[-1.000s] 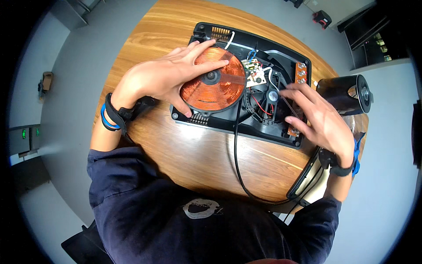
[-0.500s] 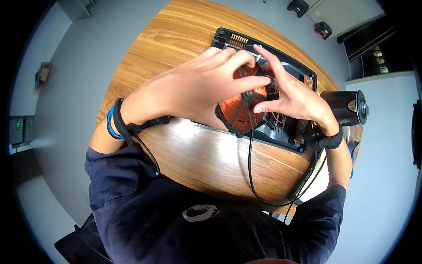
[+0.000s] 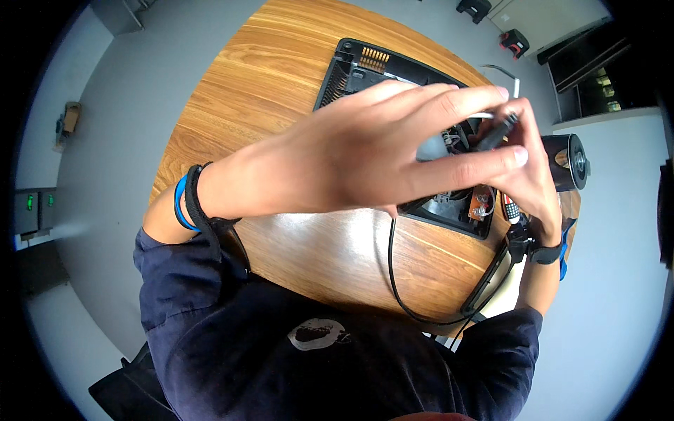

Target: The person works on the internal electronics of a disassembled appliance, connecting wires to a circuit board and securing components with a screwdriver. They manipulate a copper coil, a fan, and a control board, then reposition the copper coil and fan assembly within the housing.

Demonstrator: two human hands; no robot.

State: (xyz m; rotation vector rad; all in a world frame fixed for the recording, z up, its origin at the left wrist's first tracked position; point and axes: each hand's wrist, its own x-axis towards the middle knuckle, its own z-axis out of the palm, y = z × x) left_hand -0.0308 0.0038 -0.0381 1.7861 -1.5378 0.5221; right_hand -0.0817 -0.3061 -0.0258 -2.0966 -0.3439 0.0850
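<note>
My left hand [image 3: 365,154] reaches across the black appliance housing [image 3: 455,83], its back toward me and slightly blurred. Its fingers are stretched and spread, with the tips close to my right hand [image 3: 533,161]. The fingers of that right hand curl inward around a short dark rod-shaped piece [image 3: 497,133], part of which lies behind the left fingers. A white wire end [image 3: 516,88] sticks up past the fingertips. No copper coil shows now; the left hand covers much of the housing, so what lies beneath the palm is hidden.
The housing lies on a wooden table [image 3: 267,63]. A black cylinder [image 3: 567,163] stands right of it, and a small orange circuit board [image 3: 481,203] shows inside. A black cable [image 3: 393,270] loops along the near side toward a dark-framed flat panel [image 3: 488,284].
Both hands have moved right, away from the copper coil, which no longer shows. The left hand now covers more of the housing, and a dark piece shows between the hands.
</note>
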